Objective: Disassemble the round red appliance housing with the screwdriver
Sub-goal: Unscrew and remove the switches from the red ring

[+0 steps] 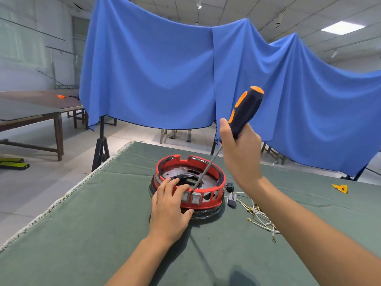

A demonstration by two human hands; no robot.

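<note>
— Blue cloth is hanging behind a desk (123,234) draped in green fabric, and the round red plastic appliance housing (188,183) is sitting near the middle of it, toward the far edge. What is worrying you?

— The right hand (240,149) is gripping the black-and-orange-handled screwdriver (237,122) with fingers curled round the handle, its steel tip meeting the near rim just beside the left hand (170,209). That hand is bracing the housing, fingers draped over the rim, thumb against the outer wall. If the tip is slipping off, it is likely jabbing those fingers (175,185).

— Anything else?

— The shaft is slanting, so pressure could skid the housing toward the loose white wires with brass terminals (260,217) on its right.
</note>
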